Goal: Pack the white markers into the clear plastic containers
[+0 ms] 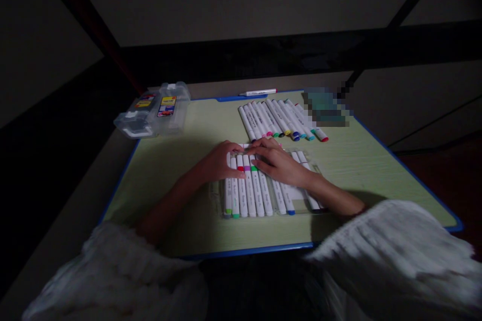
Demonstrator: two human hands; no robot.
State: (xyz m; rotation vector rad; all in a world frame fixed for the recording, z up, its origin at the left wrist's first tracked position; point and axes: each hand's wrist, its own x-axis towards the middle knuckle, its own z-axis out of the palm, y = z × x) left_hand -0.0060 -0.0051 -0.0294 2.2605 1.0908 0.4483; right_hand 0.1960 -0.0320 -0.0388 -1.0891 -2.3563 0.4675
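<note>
White markers [250,195] with coloured ends stand side by side in a clear plastic tray [320,165] at the table's front middle. My left hand [218,163] is at the tray's upper left; its thumb and fingers are spread apart, the thumb over the marker caps. My right hand [280,163] lies across the upper middle of the row with fingers stretched out and the thumb near a green-banded marker. A white marker [246,146] lies crosswise at the far end of the tray, partly hidden under the right fingers. Whether those fingers grip it is unclear.
Beyond the tray lies a loose row of white markers [276,118] with coloured caps. A single marker [259,93] rests at the table's [203,125] back edge. A clear plastic case [176,110] sits at the back left corner. A blurred greenish object [326,108] is at back right.
</note>
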